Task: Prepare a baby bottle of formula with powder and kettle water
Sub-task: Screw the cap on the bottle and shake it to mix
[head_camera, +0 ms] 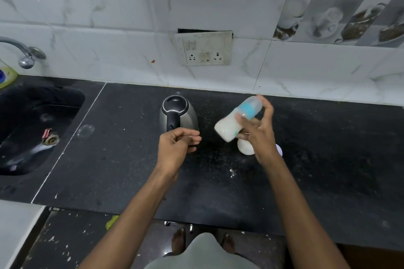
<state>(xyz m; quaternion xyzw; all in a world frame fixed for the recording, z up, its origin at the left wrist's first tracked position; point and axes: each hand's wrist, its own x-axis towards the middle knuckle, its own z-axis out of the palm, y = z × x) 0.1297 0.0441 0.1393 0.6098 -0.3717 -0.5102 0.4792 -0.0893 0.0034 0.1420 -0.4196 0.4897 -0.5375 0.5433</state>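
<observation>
Head-worn camera looks steeply down, close over the black countertop [122, 159].

The kettle [178, 113] stands on the bench [131, 170], right of the sink [32, 129]. Right of the kettle, a tilted bottle [238, 119] is held above a container [244, 148] (partly hidden). A socket panel [205, 49] sits on the wall behind.

White milky baby bottle [237, 119] with a blue band, steel-grey kettle [178, 113] with black lid, speckled black counter [328, 148].
</observation>
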